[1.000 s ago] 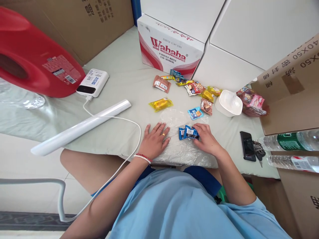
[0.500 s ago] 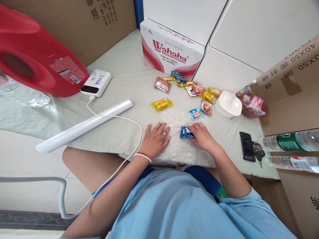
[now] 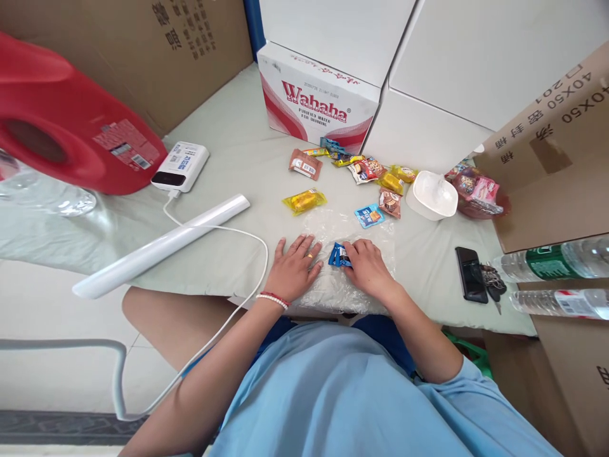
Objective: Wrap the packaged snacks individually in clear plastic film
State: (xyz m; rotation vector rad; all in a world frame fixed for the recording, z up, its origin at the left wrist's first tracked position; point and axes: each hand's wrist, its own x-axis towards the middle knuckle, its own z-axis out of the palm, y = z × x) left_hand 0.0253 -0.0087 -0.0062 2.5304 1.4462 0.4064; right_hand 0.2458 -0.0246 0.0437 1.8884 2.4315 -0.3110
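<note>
My left hand (image 3: 294, 268) lies flat with its fingers spread, at the left edge of a clear plastic bag (image 3: 323, 293) on the cloth-covered table. In my right hand (image 3: 368, 266) are blue snack packets (image 3: 339, 254), held by their right end over the bag. Beyond the bag's far edge lies a light-blue packet (image 3: 370, 216), with a brown packet (image 3: 390, 203) beside it. A yellow-wrapped snack (image 3: 304, 202) rests farther left, beyond my left hand. More small packets, among them a red and white one (image 3: 366, 169), form a loose row toward the back.
A white bowl (image 3: 432, 197) stands right of the packets, near a reddish bowl of snacks (image 3: 480, 193). A phone (image 3: 471, 274), keys (image 3: 493, 282) and bottles (image 3: 552, 261) lie at right. At left are a white tube (image 3: 162, 246), a cabled white device (image 3: 181, 166) and a red jug (image 3: 80, 120).
My right hand has moved left with the blue snack packets, closer to my left hand. The left hand stays flat in place. The whole view has shifted slightly.
</note>
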